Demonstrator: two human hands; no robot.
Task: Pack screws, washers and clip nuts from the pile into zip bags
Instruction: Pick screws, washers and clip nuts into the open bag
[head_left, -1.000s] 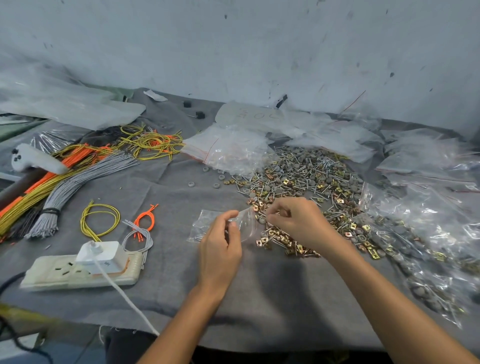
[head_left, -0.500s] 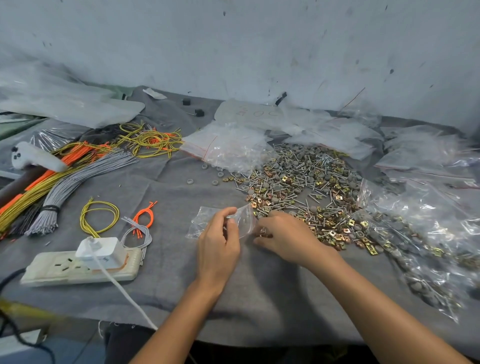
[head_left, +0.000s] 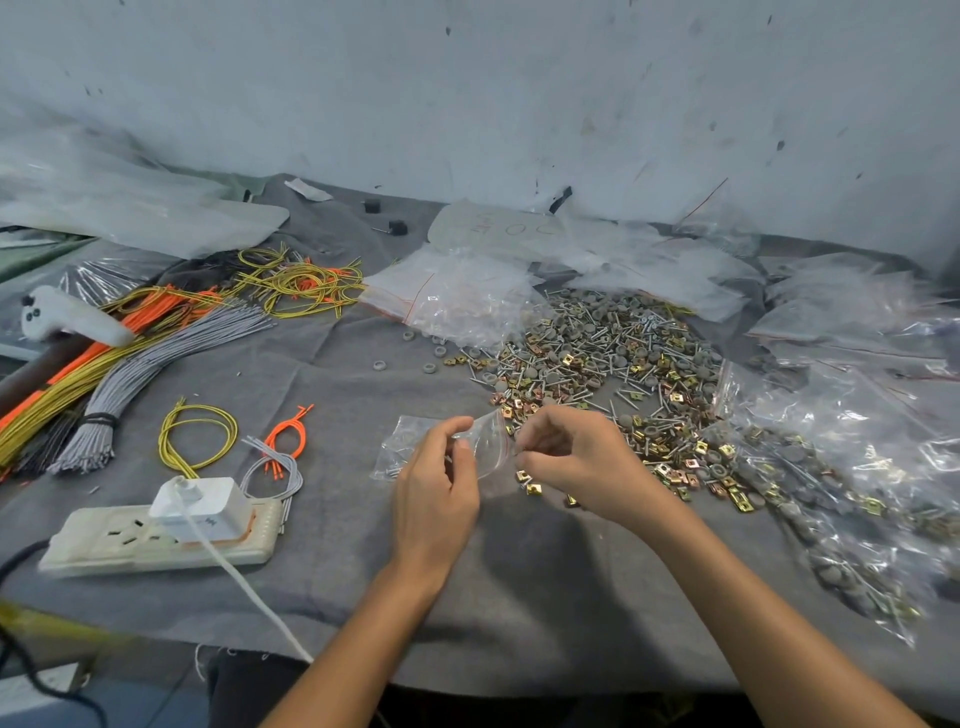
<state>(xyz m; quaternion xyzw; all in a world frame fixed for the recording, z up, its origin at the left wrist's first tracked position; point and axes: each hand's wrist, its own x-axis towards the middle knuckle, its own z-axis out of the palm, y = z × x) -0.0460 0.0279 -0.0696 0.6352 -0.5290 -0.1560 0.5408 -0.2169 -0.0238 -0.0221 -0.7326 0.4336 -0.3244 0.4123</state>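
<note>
L hand (head_left: 436, 493) pinches zip bag (head_left: 491, 441), mouth opening R toward pile (head_left: 597, 364). R hand (head_left: 576, 462) nearer pile, grip curled at mouth; load unclear.

Grey cloth (head_left: 519, 571); pile (head_left: 613, 374) silver, gold & grey; wires (head_left: 291, 441) orange (others yellow/grey); white charger (head_left: 202, 506).

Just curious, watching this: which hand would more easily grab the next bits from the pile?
Probably the right hand. It sits next to the pile of screws, washers and clip nuts, while the left hand pinches the zip bag on the side away from the pile.
</note>
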